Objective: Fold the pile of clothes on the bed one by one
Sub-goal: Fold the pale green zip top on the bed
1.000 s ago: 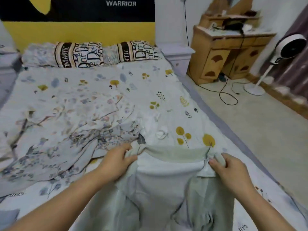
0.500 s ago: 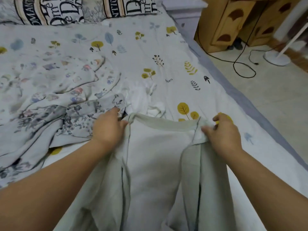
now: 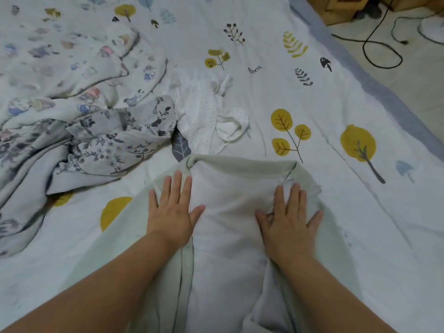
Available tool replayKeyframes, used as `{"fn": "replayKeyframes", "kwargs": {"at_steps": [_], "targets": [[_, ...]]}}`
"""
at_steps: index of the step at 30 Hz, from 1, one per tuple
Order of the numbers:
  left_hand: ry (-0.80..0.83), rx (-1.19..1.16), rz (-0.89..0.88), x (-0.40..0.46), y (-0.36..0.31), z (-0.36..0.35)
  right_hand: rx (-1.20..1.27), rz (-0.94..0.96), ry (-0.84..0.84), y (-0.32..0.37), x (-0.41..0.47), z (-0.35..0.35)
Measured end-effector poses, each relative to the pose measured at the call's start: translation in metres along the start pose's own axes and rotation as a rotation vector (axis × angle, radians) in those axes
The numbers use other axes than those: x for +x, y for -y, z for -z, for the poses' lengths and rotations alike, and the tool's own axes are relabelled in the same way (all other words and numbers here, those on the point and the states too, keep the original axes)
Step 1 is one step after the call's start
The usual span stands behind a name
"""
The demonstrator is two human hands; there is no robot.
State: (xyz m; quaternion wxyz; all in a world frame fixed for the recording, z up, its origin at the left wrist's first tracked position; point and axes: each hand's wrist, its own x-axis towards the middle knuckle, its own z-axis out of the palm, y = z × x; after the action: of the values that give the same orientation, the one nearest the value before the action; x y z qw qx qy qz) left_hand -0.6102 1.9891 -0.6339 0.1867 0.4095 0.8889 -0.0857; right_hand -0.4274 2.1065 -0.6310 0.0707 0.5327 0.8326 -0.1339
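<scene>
A pale green garment [image 3: 230, 212] lies spread on the bed in front of me, its waistband edge toward the far side. My left hand [image 3: 171, 210] lies flat on its left part, fingers straight and spread. My right hand [image 3: 288, 215] lies flat on its right part, where the cloth bunches a little under the fingers. A white dotted garment [image 3: 209, 114] sits crumpled just beyond the green one. To the left lies a grey floral garment [image 3: 113, 133] in a heap.
The bed sheet [image 3: 336, 99] is white with yellow trees and leaves, with a grey border along its right edge. A pastel patterned cloth [image 3: 60, 66] lies at the far left. A black cable [image 3: 382, 46] loops on the floor at the top right.
Both hands have let go of the waistband corners and now press flat on the green garment. The view has tilted down and moved closer to the bed.
</scene>
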Motion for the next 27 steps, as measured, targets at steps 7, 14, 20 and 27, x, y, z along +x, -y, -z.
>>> {"fn": "replayKeyframes", "kwargs": {"at_steps": [7, 14, 20, 27], "targets": [[-0.375, -0.392, 0.145, 0.003, 0.015, 0.030, 0.178, -0.070, -0.206, -0.012, 0.008, 0.041], [-0.272, -0.303, 0.047, 0.022, 0.010, 0.059, 0.309, -0.152, 0.016, -0.020, 0.035, 0.067], [-0.501, -0.477, 0.125, 0.037, -0.003, 0.100, 0.459, -0.080, -0.161, -0.006, 0.063, 0.095], [-0.519, -0.197, -0.067, -0.057, -0.021, 0.042, 0.278, 0.005, -0.156, -0.006, -0.050, 0.067]]}}
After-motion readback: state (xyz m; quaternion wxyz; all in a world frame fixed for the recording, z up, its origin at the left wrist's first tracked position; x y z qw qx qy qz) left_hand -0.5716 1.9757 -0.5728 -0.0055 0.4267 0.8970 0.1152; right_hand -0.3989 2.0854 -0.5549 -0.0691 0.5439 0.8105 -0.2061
